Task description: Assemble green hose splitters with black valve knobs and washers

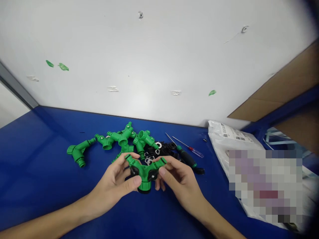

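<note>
Left hand [112, 187], right hand [180, 181] on Y-splitter [144, 174]

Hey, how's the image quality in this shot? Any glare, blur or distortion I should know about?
In the head view, soft glare sits on the white wall, the blue table edge slants as if from wide-lens distortion, the right corners darken, a pixelated block hides part of the white plastic bag, and the green Y-connector looks sharp.
</note>
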A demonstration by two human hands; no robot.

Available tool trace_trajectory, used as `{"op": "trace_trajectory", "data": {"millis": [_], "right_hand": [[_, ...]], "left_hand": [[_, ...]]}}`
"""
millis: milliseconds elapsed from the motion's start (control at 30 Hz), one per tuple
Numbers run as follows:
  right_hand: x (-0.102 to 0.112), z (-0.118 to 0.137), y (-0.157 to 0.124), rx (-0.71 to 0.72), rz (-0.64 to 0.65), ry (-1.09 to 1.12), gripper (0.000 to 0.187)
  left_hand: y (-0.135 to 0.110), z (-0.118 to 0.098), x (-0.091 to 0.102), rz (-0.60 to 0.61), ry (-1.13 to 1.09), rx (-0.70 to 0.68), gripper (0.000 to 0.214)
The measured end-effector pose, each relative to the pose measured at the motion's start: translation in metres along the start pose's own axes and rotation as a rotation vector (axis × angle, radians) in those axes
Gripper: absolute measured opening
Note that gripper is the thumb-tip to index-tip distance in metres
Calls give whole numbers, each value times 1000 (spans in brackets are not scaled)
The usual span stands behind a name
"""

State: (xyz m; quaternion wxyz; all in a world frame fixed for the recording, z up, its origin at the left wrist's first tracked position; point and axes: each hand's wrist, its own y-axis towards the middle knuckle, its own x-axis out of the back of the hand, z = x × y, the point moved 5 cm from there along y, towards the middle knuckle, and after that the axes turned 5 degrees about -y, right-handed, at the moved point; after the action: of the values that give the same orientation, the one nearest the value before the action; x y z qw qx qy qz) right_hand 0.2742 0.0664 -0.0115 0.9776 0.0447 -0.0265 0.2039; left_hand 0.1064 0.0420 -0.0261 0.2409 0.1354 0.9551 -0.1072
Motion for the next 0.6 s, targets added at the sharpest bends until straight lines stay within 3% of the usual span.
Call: {"op": "trace_trajectory", "data": {"millis": [133,367,467,600], "right_hand": [[2,-9,7,-96,1,170,36],[-1,-13,6,-143,4,266,36],[6,-10,8,-114,-21,205,37],[16,-5,11,-50,-60,86,36]], "left_hand": [[2,-5,-5,51,-45,-25,27],[5,-24,1,-103,-27,-129,24],[7,-57,20,-267,37,-264,28],[6,-117,66,-455,86,-457,20]]}}
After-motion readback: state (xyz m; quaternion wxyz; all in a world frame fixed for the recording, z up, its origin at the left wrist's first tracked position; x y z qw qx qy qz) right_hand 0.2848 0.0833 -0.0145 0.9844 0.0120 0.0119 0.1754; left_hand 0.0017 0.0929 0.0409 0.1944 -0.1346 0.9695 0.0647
